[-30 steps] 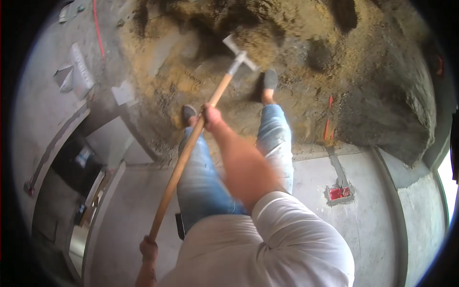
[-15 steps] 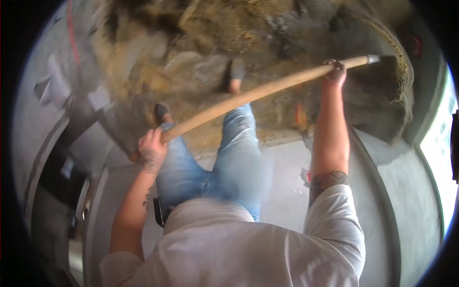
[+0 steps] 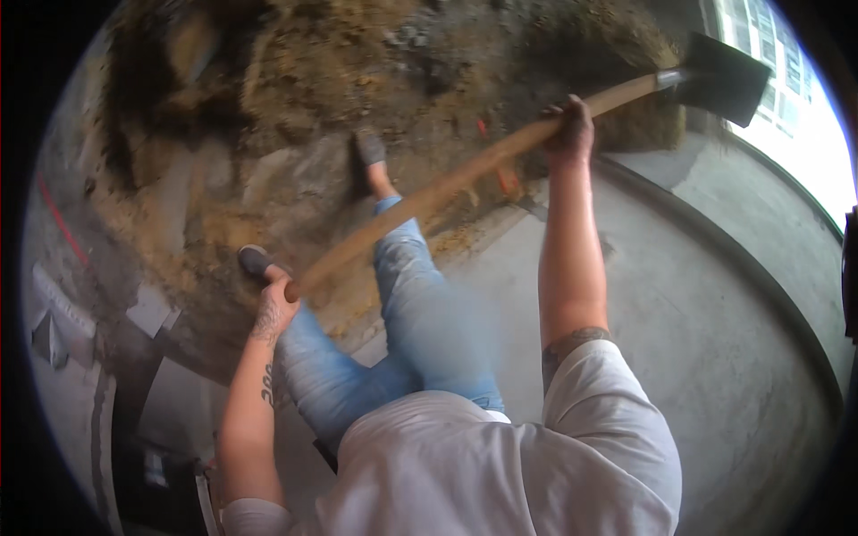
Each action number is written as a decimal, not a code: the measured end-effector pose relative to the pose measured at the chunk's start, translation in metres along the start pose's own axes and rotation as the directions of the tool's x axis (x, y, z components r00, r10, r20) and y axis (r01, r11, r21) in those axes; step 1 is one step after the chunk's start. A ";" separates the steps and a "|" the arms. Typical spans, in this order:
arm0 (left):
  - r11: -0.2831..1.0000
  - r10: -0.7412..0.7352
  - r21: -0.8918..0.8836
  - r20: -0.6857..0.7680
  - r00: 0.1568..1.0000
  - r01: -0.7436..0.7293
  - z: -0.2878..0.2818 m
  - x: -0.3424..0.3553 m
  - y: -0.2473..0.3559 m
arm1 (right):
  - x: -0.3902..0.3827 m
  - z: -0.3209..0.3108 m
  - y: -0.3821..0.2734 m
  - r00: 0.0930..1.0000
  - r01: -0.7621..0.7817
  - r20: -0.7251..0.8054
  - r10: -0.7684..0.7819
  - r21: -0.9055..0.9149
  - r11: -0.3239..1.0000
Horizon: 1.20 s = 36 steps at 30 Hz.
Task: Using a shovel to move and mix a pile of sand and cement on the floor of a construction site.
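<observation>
A long-handled shovel (image 3: 447,185) slants across in front of me, raised off the ground. My left hand (image 3: 279,305) is closed round the butt end of its wooden handle. Far along the shaft, near the metal socket, my right hand (image 3: 572,129) grips it with that arm stretched out. The dark, flat, square blade (image 3: 731,79) is at the upper right, with no load visible on it. Below the shaft my feet stand on brown, broken soil (image 3: 295,107), which is partly blurred.
A grey concrete floor (image 3: 661,295) with a curved-looking ledge lies on my right. Bright window panes (image 3: 795,80) stand beyond the blade. Flat grey slabs (image 3: 179,402) and a red line (image 3: 63,219) are at the left. An orange-red piece (image 3: 508,181) sits at the soil's edge.
My view has turned to the right, and more of the window shows. The shovel's blade has swung outward and up and now shows plainly. Both hands keep hold of the handle.
</observation>
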State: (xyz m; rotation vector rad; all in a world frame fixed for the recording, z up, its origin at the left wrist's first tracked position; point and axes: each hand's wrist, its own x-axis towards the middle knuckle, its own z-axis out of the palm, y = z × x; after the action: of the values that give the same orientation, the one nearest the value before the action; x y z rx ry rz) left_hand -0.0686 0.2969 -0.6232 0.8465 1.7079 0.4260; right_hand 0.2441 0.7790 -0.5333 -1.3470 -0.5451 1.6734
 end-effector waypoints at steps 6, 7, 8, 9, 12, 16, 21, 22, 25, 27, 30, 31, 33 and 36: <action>0.890 -0.262 0.325 -0.211 0.942 0.320 -0.070 -0.232 -0.157 | -0.094 0.018 0.330 0.864 -0.442 -0.300 0.404 -0.072 0.894; 0.851 -0.378 0.310 -0.198 0.905 0.423 -0.077 -0.291 -0.183 | -0.135 0.023 0.388 0.868 -0.480 -0.202 0.453 -0.109 0.870; 0.839 -0.414 0.278 -0.233 0.880 0.469 -0.089 -0.356 -0.195 | -0.193 0.047 0.439 0.795 -0.594 -0.247 0.554 -0.134 0.793; 0.708 -0.555 0.333 -0.283 0.782 0.623 -0.095 -0.437 -0.209 | -0.259 0.081 0.482 0.709 -0.697 -0.293 0.642 -0.155 0.700; 0.495 -0.802 0.409 -0.124 0.584 0.767 -0.107 -0.523 -0.192 | -0.349 0.037 0.600 0.564 -0.826 -0.264 0.782 -0.184 0.533; -0.016 -0.964 -0.113 -0.261 -0.045 0.993 -0.113 -0.781 -0.148 | -0.558 0.137 0.671 0.024 -1.000 -0.288 0.957 -0.015 0.021; 0.088 -0.952 0.301 -0.254 0.168 0.950 -0.116 -0.646 -0.136 | -0.522 0.148 0.690 0.122 -0.991 -0.348 0.929 -0.098 0.093; 0.137 -0.946 0.150 -0.274 0.175 0.979 -0.112 -0.622 -0.167 | -0.478 0.143 0.702 0.316 -0.931 -0.381 0.869 -0.299 0.207; 0.368 -0.904 0.142 -0.174 0.389 0.919 -0.082 -0.455 -0.191 | -0.291 0.106 0.696 0.583 -0.813 -0.235 0.778 -0.176 0.556; 0.465 -0.831 0.195 -0.238 0.502 0.863 -0.066 -0.423 -0.169 | -0.246 0.124 0.664 0.474 -0.875 -0.280 0.835 -0.252 0.413; 0.482 -0.809 0.170 -0.291 0.511 0.860 -0.018 -0.443 -0.129 | -0.243 0.105 0.627 0.470 -0.879 -0.307 0.828 -0.256 0.403; 0.477 -0.821 0.160 -0.272 0.503 0.865 -0.007 -0.447 -0.114 | -0.243 0.098 0.617 0.455 -0.881 -0.315 0.833 -0.294 0.370; 0.406 -0.813 0.229 -0.350 0.464 0.885 0.000 -0.478 -0.079 | -0.275 0.106 0.583 0.339 -0.935 -0.261 0.904 -0.204 0.292; 0.417 -0.752 0.336 -0.395 0.528 0.844 -0.009 -0.487 -0.055 | -0.257 0.109 0.523 0.405 -0.911 -0.208 0.890 -0.180 0.372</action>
State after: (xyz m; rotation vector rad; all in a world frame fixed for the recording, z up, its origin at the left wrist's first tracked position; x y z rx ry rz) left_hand -0.0385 -0.0910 -0.3245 0.2024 2.2151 -0.6735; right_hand -0.0450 0.3191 -0.7705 -2.1441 0.1332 2.4614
